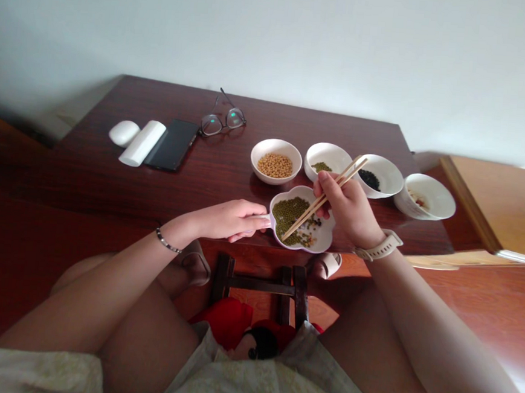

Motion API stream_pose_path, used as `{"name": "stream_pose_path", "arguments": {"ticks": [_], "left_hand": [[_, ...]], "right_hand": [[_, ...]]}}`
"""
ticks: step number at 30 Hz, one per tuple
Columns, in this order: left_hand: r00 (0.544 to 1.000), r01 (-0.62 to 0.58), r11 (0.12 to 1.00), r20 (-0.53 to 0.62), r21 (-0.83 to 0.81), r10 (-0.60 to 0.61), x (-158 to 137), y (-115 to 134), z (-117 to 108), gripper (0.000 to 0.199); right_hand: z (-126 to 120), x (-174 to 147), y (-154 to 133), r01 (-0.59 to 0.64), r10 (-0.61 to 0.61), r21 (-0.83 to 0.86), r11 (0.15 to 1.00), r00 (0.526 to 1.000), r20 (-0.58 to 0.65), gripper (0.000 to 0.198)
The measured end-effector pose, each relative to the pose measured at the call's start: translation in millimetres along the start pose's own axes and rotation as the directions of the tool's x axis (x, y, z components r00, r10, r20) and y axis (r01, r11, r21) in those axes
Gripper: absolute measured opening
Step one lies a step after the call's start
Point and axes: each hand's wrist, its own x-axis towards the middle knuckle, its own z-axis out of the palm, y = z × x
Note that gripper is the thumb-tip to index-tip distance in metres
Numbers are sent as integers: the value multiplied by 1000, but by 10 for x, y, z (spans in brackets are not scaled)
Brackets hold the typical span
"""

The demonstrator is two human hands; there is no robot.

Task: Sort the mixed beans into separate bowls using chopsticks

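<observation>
My left hand (237,220) is closed around the short handle of a flower-shaped white dish (326,236) at the table's front edge. Green beans (291,211) lie in that dish, mixed at the right with a few darker and paler bits. In my right hand (346,206) is a pair of wooden chopsticks (319,204), slanting down to the left with the tips among the beans. Behind the dish stand white bowls: one with yellow soybeans (274,165), one with some green beans (322,166), one with black beans (369,180), and one with pale and reddish pieces (419,200).
On the left of the dark wooden table (153,194) lie a white rounded case (124,133), a white cylinder (142,143), a black phone-like slab (172,145) and glasses (223,122). A lighter wooden cabinet (502,203) stands at the right; a stool (262,285) shows below.
</observation>
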Motion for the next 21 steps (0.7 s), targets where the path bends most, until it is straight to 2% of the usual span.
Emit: {"name": "stream_pose_path", "arguments": {"ticks": [21], "left_hand": [[1000,7,1000,-13,-12,-7,-1,-21,12,46]], "right_hand": [[0,4,13,-22,22,19,1000,1000,8,53]]}}
